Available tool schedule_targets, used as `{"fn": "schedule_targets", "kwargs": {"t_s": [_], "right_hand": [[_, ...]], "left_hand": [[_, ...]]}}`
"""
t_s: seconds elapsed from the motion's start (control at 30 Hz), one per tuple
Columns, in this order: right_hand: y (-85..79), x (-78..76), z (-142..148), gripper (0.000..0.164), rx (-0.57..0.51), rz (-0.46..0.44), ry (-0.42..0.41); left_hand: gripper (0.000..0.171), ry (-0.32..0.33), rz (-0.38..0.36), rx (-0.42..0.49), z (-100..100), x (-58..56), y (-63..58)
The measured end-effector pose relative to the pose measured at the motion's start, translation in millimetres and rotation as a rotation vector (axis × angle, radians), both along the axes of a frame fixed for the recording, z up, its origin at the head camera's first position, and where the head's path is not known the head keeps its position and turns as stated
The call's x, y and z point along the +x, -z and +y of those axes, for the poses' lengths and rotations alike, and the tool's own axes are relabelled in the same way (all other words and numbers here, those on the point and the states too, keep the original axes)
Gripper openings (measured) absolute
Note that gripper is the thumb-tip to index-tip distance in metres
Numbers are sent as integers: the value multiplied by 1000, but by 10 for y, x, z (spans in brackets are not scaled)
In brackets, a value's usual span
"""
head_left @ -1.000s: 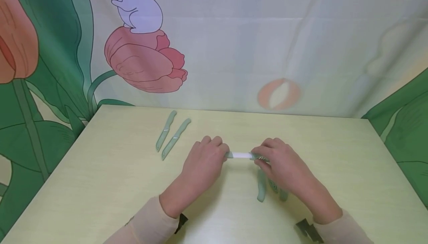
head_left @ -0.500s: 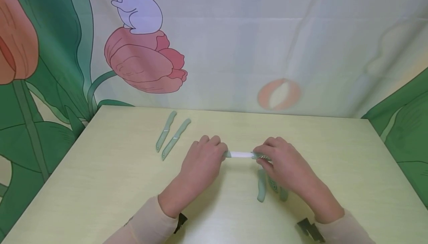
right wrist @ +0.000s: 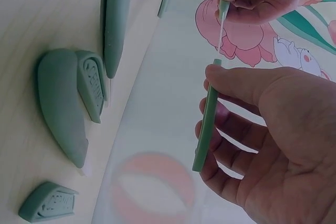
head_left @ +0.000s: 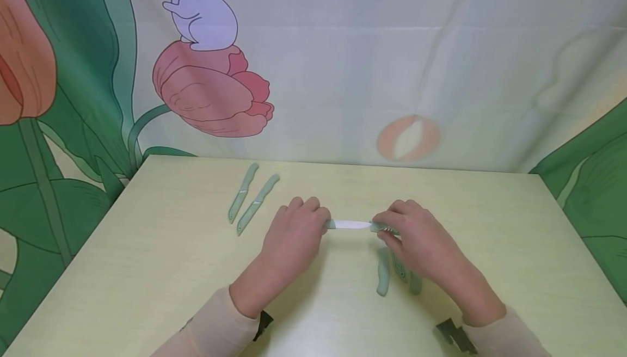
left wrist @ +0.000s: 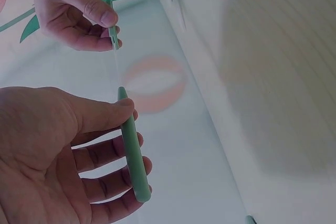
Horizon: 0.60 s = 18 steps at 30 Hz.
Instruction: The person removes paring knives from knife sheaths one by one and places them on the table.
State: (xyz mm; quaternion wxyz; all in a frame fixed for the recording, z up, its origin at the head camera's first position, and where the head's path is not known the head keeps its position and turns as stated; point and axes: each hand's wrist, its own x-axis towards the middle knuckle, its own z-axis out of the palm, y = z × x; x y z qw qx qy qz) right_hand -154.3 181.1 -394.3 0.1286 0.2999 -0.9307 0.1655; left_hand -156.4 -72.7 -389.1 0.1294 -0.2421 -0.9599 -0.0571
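Note:
My left hand (head_left: pixel 296 237) pinches the pale green handle (left wrist: pixel 135 158) of a small knife between thumb and fingers. Its white blade (head_left: pixel 350 225) points right, level above the table. In my right hand (head_left: pixel 416 237) is a slim green blade cover (right wrist: pixel 207 124), held between thumb and fingertips. The blade's tip is right at the cover's mouth in the head view. Below the right hand lie a knife with a curved green handle (head_left: pixel 383 275), a loose patterned cover (head_left: pixel 399 268) and another green handle (head_left: pixel 415 284), partly hidden by that hand.
Two knives in green covers, a left one (head_left: pixel 243 192) and a right one (head_left: pixel 258 204), lie slanted at the back left of the pale table (head_left: pixel 147 270). A second loose cover (right wrist: pixel 48 202) shows in the right wrist view. A printed curtain (head_left: pixel 333 74) hangs behind the table.
My left hand has shifted slightly left and the right hand slightly right. More of the white blade shows between them, its narrow tip now visible at the cover's mouth.

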Motion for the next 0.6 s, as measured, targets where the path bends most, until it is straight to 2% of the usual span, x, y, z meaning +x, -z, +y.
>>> {"fn": "schedule_targets", "kwargs": {"t_s": [0.6], "right_hand": [[15, -19, 25, 25, 18, -32, 27]], "left_hand": [[5, -23, -33, 20, -19, -12, -9]]}}
